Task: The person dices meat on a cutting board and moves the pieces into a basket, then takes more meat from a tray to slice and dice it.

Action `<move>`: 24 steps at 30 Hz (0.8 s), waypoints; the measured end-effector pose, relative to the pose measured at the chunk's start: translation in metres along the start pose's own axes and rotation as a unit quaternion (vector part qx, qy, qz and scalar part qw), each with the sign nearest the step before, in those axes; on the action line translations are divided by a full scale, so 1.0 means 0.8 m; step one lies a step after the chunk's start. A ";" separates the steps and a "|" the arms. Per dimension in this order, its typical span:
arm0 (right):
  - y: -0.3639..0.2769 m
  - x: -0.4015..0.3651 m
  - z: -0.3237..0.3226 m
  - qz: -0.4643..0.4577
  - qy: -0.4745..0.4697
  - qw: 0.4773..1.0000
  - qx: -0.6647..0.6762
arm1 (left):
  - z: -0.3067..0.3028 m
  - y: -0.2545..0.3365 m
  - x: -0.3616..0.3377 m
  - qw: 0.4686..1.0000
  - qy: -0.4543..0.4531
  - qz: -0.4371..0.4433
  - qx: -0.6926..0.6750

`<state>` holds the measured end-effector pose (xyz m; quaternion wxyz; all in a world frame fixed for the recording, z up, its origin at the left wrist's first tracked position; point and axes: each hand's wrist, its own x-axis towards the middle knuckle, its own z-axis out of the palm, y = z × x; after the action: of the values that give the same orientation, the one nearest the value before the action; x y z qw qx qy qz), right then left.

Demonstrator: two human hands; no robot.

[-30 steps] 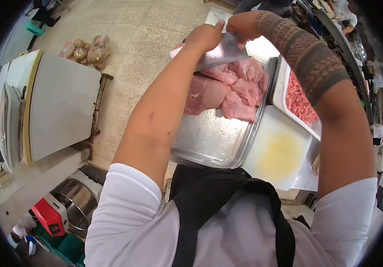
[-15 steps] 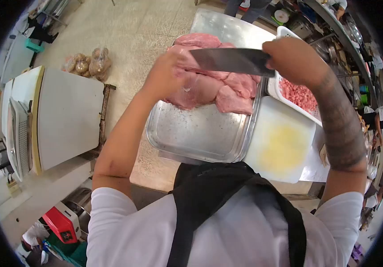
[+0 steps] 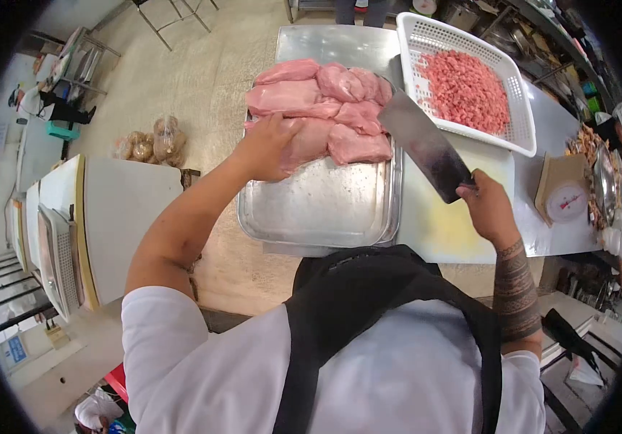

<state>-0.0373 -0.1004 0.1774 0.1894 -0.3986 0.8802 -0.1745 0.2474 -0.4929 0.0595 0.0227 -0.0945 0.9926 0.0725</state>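
Large pieces of raw pink meat (image 3: 300, 94) fill the far half of a metal tray (image 3: 311, 217). My left hand (image 3: 271, 148) lies over the near-left piece, its fingers curled on the top and the thumb at the side. My right hand (image 3: 486, 206) is closed around the handle of a broad cleaver (image 3: 426, 145). The blade points up and left over the white cutting board (image 3: 484, 166), its tip close to the tray's right rim. A yellow stain marks the board. Diced or coarsely minced meat (image 3: 462, 87) lies in a white perforated basket (image 3: 413, 72) beyond the board.
A dial scale (image 3: 565, 202) stands to the right on the metal table (image 3: 325, 43). Bagged round items (image 3: 153, 145) sit on the floor at left, near a white chest-like unit (image 3: 130, 224). Another person's legs (image 3: 361, 11) show at the far edge.
My right hand has brought the cleaver from above the meat down and right, over the board. My left hand has shifted nearer along the meat. The camera view has turned.
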 end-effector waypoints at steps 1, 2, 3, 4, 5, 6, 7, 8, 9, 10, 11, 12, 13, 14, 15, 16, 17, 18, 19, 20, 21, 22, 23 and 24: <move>0.011 -0.009 0.014 0.026 0.002 0.999 0.024 | 0.003 0.000 -0.002 0.999 0.034 0.013 0.021; 0.017 -0.018 0.022 0.029 0.002 1.000 0.005 | 0.005 -0.001 -0.002 0.999 0.035 0.020 0.019; 0.016 -0.028 0.029 0.036 0.003 0.998 0.041 | 0.001 0.000 -0.001 0.999 0.035 0.028 0.018; 0.015 -0.037 0.036 0.044 0.005 0.996 0.078 | -0.003 0.001 0.001 0.998 0.037 0.037 0.017; 0.019 -0.043 0.045 0.047 0.011 0.995 0.093 | -0.005 0.001 0.004 0.998 0.030 0.039 0.032; 0.023 -0.049 0.056 0.050 0.015 0.993 0.108 | -0.007 0.001 0.006 0.998 0.023 0.041 0.045; 0.027 -0.055 0.064 0.054 0.020 0.991 0.123 | -0.008 0.002 0.008 0.997 0.016 0.044 0.059; 0.028 -0.059 0.068 0.055 0.018 0.991 0.118 | -0.010 0.003 0.010 0.997 0.010 0.045 0.064; 0.029 -0.063 0.072 0.055 0.016 0.992 0.112 | -0.012 0.005 0.011 0.997 0.004 0.045 0.068; 0.029 -0.065 0.074 0.054 0.013 0.993 0.105 | -0.014 0.008 0.012 0.996 -0.001 0.044 0.072; 0.027 -0.066 0.076 0.053 0.014 0.994 0.099 | -0.016 0.011 0.014 0.997 -0.016 0.033 0.070; 0.024 -0.068 0.079 0.052 0.013 0.994 0.092 | -0.018 0.016 0.014 0.997 -0.031 0.021 0.067; 0.020 -0.069 0.081 0.051 0.012 0.995 0.086 | -0.020 0.021 0.012 0.997 -0.046 0.008 0.064; 0.014 -0.069 0.084 0.049 0.015 0.995 0.086 | -0.021 0.025 0.010 0.997 -0.046 0.006 0.059; 0.009 -0.067 0.087 0.047 0.019 0.995 0.086 | -0.023 0.028 0.010 0.998 -0.044 0.004 0.054; 0.008 -0.064 0.088 0.044 0.022 0.995 0.086 | -0.024 0.031 0.009 0.998 -0.043 0.001 0.049; 0.009 -0.061 0.091 0.037 0.020 0.996 0.082 | -0.022 0.032 0.006 0.999 -0.023 0.004 0.048; 0.012 -0.057 0.095 0.032 0.019 0.996 0.079 | -0.015 0.032 0.004 0.999 -0.003 0.007 0.046; 0.015 -0.052 0.097 0.026 0.017 0.997 0.075 | -0.009 0.031 0.003 0.999 0.018 0.011 0.045; 0.016 -0.049 0.097 0.023 0.016 0.997 0.067 | -0.001 0.026 0.000 0.998 0.035 0.031 0.052; 0.016 -0.044 0.096 0.018 0.014 0.998 0.059 | 0.001 0.021 -0.004 0.995 0.053 0.052 0.059; 0.016 -0.041 0.096 0.014 0.012 0.999 0.050 | 0.005 0.017 -0.007 0.993 0.071 0.072 0.066; 0.015 -0.038 0.097 0.013 0.009 0.999 0.049 | 0.009 0.012 -0.009 0.995 0.065 0.069 0.042; 0.014 -0.036 0.096 0.011 0.005 0.999 0.046 | 0.007 0.011 -0.008 0.996 0.059 0.067 0.017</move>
<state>0.0093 -0.0836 0.1112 0.2054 -0.3789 0.8765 -0.2144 0.2522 -0.4820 0.0556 -0.0391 -0.0318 0.9974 0.0510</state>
